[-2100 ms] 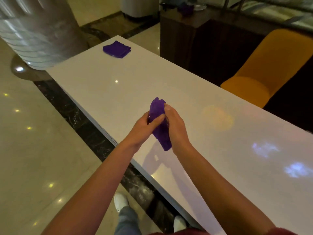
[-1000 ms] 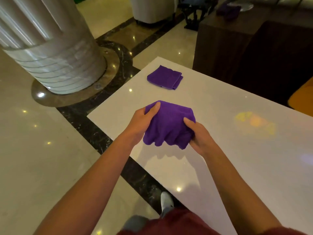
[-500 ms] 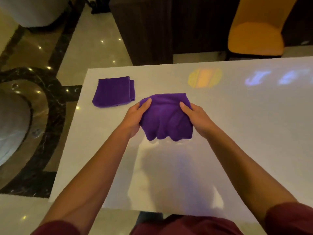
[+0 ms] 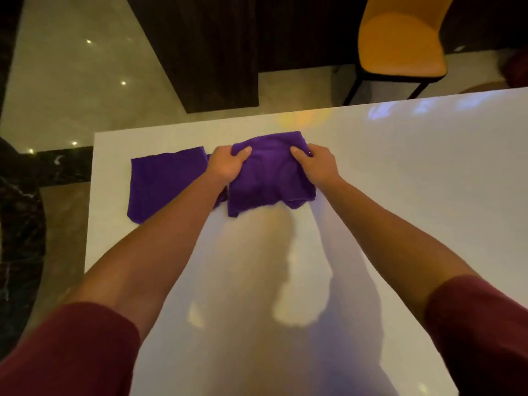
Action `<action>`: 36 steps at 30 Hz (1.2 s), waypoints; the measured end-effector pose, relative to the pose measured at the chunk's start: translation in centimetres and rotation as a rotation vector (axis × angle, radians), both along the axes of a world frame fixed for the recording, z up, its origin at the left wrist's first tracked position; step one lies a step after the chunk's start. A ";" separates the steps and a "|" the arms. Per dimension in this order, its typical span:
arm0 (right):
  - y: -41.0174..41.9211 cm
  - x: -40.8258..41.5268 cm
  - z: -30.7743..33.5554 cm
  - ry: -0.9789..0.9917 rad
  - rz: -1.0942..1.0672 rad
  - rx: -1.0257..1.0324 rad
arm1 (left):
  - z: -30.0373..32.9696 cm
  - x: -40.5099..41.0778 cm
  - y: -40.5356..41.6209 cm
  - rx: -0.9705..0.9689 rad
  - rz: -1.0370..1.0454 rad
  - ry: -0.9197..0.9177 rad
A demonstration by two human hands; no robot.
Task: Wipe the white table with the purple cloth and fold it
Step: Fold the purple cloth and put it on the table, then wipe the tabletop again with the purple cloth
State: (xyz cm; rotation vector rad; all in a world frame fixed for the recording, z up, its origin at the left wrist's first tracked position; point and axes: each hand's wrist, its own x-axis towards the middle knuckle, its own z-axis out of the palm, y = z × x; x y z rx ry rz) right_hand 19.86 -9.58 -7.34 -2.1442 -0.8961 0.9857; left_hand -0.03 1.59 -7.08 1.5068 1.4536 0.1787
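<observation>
— While the purple cloth [image 4: 268, 172] is gripped at its two upper sides, which step is judged to be in hand?

— Folding, it is judged. The cloth is pinched by the left hand [image 4: 225, 164] on one side and by the right hand [image 4: 317, 164] on the other, thumbs laid on top and fingers curled under the fabric. It is held over the far part of the white table [image 4: 400, 195], its lower edge hanging uneven; whether that edge is touching the surface cannot be told.

— And the other purple piece?

— A second purple cloth [image 4: 165, 187] is seen lying flat just beside the held one, at the table's left end, partly covered by the left forearm. Whether the two are touching cannot be told.

— What is called for next?

— The held cloth needs to be laid down flat and its ragged lower corners squared, so that a clean fold can be made. Care is needed that the neighbouring cloth is not dragged along.

— Anything else in view?

— An orange chair [image 4: 400, 41] is seen beyond the table's far edge.
</observation>
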 end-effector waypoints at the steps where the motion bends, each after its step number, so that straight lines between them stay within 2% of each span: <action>1: 0.7 -0.1 -0.5 -0.082 -0.011 -0.020 | -0.4 0.3 0.6 0.064 -0.022 0.081; 4: 1.5 -1.1 -1.4 -0.320 -0.046 0.012 | -1.3 0.7 0.7 0.356 -0.049 0.264; 7: 1.0 -2.9 -2.5 -0.533 0.088 0.157 | -2.9 0.8 -1.2 0.737 -0.150 0.264; 9: 0.4 -4.2 -3.4 -0.630 0.278 0.145 | -4.0 0.6 -2.6 0.792 -0.372 0.311; 11: -0.1 -4.9 -4.3 -0.693 0.475 0.039 | -4.9 0.0 -3.0 0.727 -0.566 0.380; 12: -0.2 -4.9 -4.5 -0.707 0.529 -0.007 | -4.9 -0.3 -2.8 0.683 -0.591 0.347; 14: -0.2 -4.7 -4.2 -0.706 0.551 -0.044 | -3.7 -0.8 -2.5 0.597 -0.492 0.156; 16: 0.0 -4.7 -3.0 -0.664 0.497 -0.033 | -2.2 -2.0 -1.9 0.689 -0.263 0.037; 18: -0.6 -4.8 -1.5 -0.601 0.378 0.022 | -1.2 -4.8 -0.8 0.800 -0.009 0.137; 20: -2.5 -5.3 0.0 -0.538 0.279 0.083 | -1.3 -9.1 0.1 0.717 0.263 0.306; 21: -3.7 -5.6 0.6 -0.511 0.247 0.112 | -1.6 -11.3 0.2 0.614 0.411 0.346; 23: -6.0 -6.3 1.5 -0.438 0.196 0.144 | -2.1 -14.7 -0.3 0.360 0.645 0.316; 24: -7.0 -6.7 1.9 -0.395 0.178 0.142 | -2.2 -15.8 -0.7 0.253 0.691 0.276; 26: -8.8 -7.3 2.5 -0.326 0.147 0.122 | -1.9 -16.8 -1.1 0.073 0.699 0.192; 30: -12.3 -7.8 4.1 -0.222 0.056 0.118 | 0.6 -16.6 -2.1 -0.169 0.726 -0.143; 36: -17.8 -7.4 6.9 -0.150 -0.038 0.101 | 8.3 -16.2 -6.8 -0.007 0.594 -0.272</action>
